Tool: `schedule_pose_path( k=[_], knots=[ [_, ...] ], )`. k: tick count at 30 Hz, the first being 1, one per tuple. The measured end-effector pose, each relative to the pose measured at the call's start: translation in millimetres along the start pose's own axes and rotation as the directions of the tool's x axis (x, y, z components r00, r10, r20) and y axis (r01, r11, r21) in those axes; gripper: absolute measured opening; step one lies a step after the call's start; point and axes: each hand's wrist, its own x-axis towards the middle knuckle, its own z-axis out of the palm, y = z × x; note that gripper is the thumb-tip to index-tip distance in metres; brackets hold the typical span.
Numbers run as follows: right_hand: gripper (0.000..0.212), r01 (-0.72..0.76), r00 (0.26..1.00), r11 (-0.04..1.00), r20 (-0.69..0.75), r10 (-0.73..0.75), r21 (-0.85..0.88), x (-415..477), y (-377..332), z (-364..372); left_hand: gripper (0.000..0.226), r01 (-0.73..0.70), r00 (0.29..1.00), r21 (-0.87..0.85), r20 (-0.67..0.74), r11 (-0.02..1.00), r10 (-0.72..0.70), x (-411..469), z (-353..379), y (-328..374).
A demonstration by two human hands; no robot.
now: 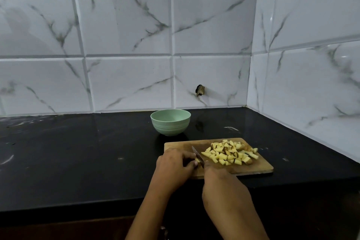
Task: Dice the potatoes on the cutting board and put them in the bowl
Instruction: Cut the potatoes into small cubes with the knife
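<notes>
A wooden cutting board (pixel 259 169) lies on the black counter. On its right half sits a pile of diced potato pieces (pixel 229 153), yellow with some brown skin. My left hand (pixel 175 163) curls over a small potato piece (pixel 197 160) at the board's left end and pinches it. My right hand (pixel 220 177) grips a knife (pixel 197 155); the blade stands on that piece, right against my left fingers. Its handle is hidden in my fist. A pale green bowl (pixel 170 122) stands beyond the board, with nothing visible inside.
The black counter (pixel 78 152) stretches wide to the left. White marble tile walls meet in a corner at the back right. A small dark hole (pixel 200 90) marks the back wall above the counter.
</notes>
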Motion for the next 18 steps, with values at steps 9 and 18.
schedule_pose_path(
  k=[9, 18],
  knots=[
    [0.030, 0.031, 0.999, 0.999, -0.018, -0.031, 0.019, 11.8, -5.4, 4.9, 0.023, -0.015, 0.998, -0.048, -0.057, 0.999, 0.012, -5.2, -1.9, 3.3],
    [0.045, 0.057, 0.998, 0.991, -0.018, -0.056, 0.123, -15.7, 19.6, 0.1, 0.027, -0.005, 0.997, 0.014, -0.082, 1.000, 0.006, -1.6, 0.0, 5.5]
  ],
)
